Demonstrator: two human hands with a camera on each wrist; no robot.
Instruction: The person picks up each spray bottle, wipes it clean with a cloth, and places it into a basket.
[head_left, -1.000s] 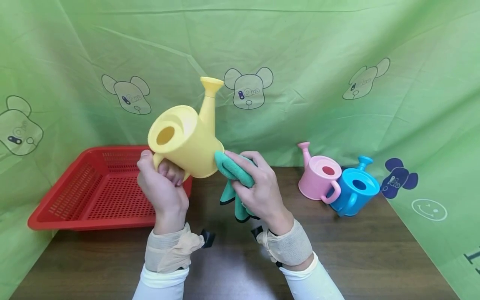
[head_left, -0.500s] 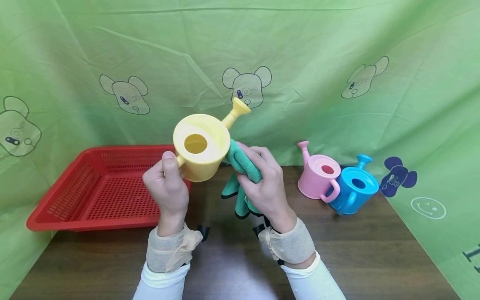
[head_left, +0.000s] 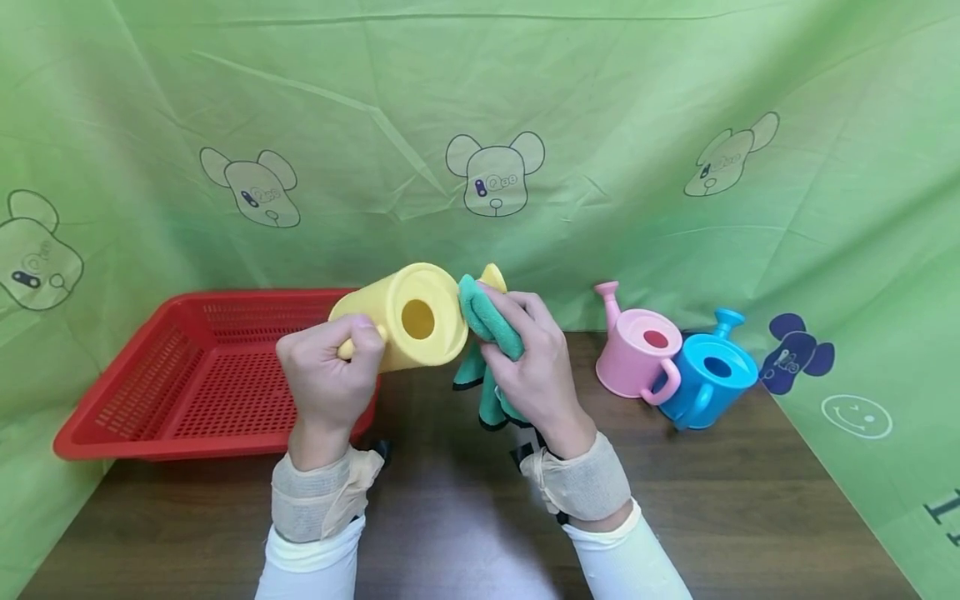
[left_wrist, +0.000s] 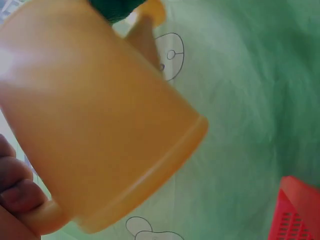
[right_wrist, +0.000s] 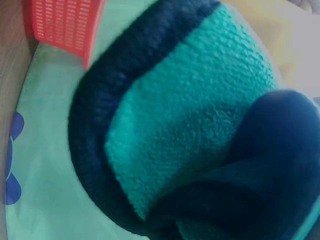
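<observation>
My left hand (head_left: 330, 375) grips the handle of a yellow watering can (head_left: 438, 287), held in the air and tilted so its top opening faces me. In the left wrist view the can's smooth side (left_wrist: 115, 115) fills much of the picture, with curled fingers (left_wrist: 22, 192) round the handle. A folded green cloth (head_left: 491, 321) with black edging is pinched in my right hand (head_left: 536, 367). The cloth touches the can's upper right rim and partly covers the spout, whose tip shows behind it. In the right wrist view the hanging cloth (right_wrist: 190, 110) hides my right fingers.
A red plastic basket (head_left: 112, 400) stands at the left on the brown wooden table (head_left: 450, 517). To the right are a pink watering can (head_left: 630, 358) and a blue watering can (head_left: 720, 400), side by side. A green printed curtain (head_left: 600, 83) hangs behind and at the sides.
My left hand has turned the yellow can, its spout swinging down to the right behind the cloth and its top toward me. The cloth has shifted from the can's base to its upper rim.
</observation>
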